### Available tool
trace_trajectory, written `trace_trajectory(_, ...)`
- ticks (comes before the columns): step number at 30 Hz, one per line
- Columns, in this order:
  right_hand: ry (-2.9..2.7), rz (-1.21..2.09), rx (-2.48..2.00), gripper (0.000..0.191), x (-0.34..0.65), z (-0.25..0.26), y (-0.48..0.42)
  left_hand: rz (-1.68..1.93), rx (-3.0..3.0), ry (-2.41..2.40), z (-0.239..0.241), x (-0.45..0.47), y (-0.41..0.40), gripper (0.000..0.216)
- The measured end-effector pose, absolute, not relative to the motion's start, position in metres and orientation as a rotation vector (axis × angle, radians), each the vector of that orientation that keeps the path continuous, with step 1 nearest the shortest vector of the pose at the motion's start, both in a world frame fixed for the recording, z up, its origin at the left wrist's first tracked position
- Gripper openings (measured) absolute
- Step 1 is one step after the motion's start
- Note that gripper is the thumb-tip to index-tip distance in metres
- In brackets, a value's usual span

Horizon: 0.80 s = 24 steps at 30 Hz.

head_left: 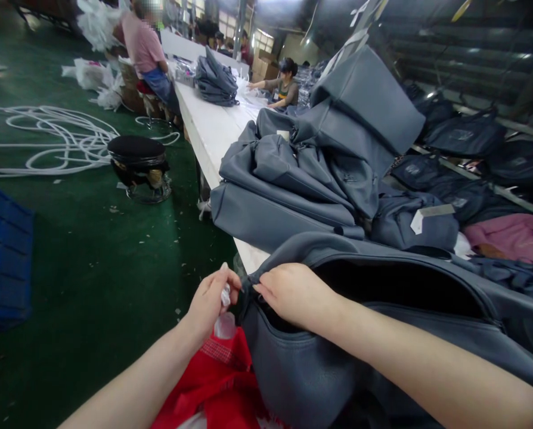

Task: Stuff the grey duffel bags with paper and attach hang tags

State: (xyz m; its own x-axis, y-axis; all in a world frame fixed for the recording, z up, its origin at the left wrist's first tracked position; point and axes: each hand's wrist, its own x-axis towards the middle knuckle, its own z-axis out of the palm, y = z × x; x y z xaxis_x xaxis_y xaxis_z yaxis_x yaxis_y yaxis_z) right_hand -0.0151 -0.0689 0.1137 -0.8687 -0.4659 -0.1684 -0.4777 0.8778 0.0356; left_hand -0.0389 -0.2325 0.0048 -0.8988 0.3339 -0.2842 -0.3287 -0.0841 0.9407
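Observation:
A large grey-blue bag lies in front of me with its zipped top gaping and a dark inside. My right hand reaches across the opening, its fingers closed on the bag's edge at the left end of the zipper. Just left of that end is my left hand, fingers curled round a small crumpled whitish piece whose kind I cannot make out. The left fingertips come close to the bag's corner; whether they touch it is unclear. Below them shows red cloth.
Grey-blue bags are piled on the white table beyond. Dark bags fill racks at right. A black round stool, white hose coils and a blue crate stand left. Co-workers sit farther along the table.

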Motion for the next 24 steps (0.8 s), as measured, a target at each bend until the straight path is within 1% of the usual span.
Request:
trace_trajectory(1, 2.879, 0.120, -0.768, 0.032, -0.017, 0.113, -0.068, 2.050, 0.006, 1.849, -0.002, -0.038, -0.234, 0.046)
trace_trajectory(3, 2.844, 0.097, -0.795, 0.032, -0.021, 0.112, -0.067, 1.974, 0.058, 1.935, -0.015, -0.034, -0.236, 0.040)
trace_trajectory(6, 2.789, 0.065, -0.798, 0.034, -0.029, 0.111, -0.065, 1.861, 0.032, 1.687, -0.025, -0.022, -0.232, 0.039)
trace_trajectory(8, 2.770, 0.060, -0.792, 0.033, -0.034, 0.112, -0.064, 1.916, -0.041, 1.557, -0.024, -0.016, -0.228, 0.040)
trace_trajectory(9, 2.769, 0.062, -0.784, 0.031, -0.035, 0.112, -0.064, 1.954, -0.058, 1.592, -0.023, -0.014, -0.227, 0.039)
trace_trajectory(10, 2.769, 0.065, -0.774, 0.029, -0.037, 0.112, -0.063, 1.978, -0.038, 1.710, -0.020, -0.013, -0.226, 0.037)
trace_trajectory(12, 2.765, 0.073, -0.768, 0.027, -0.039, 0.111, -0.063, 1.935, 0.133, 2.118, -0.016, -0.012, -0.225, 0.028)
trace_trajectory(15, 2.714, 0.116, -0.818, 0.029, -0.042, 0.105, -0.066, 1.709, 0.560, 2.643, -0.013, -0.011, -0.227, 0.018)
trace_trajectory(17, 2.633, 0.197, -0.833, 0.029, -0.043, 0.102, -0.070, 1.619, 0.730, 2.766, -0.013, -0.010, -0.227, 0.017)
trace_trajectory(20, 2.500, 0.305, -0.738, 0.030, -0.041, 0.108, -0.074, 1.549, 0.790, 2.820, -0.015, -0.011, -0.227, 0.017)
trace_trajectory(24, 2.435, 0.135, -0.501, 0.038, -0.026, 0.147, -0.053, 1.485, 0.908, 2.846, -0.011, -0.020, -0.237, 0.016)
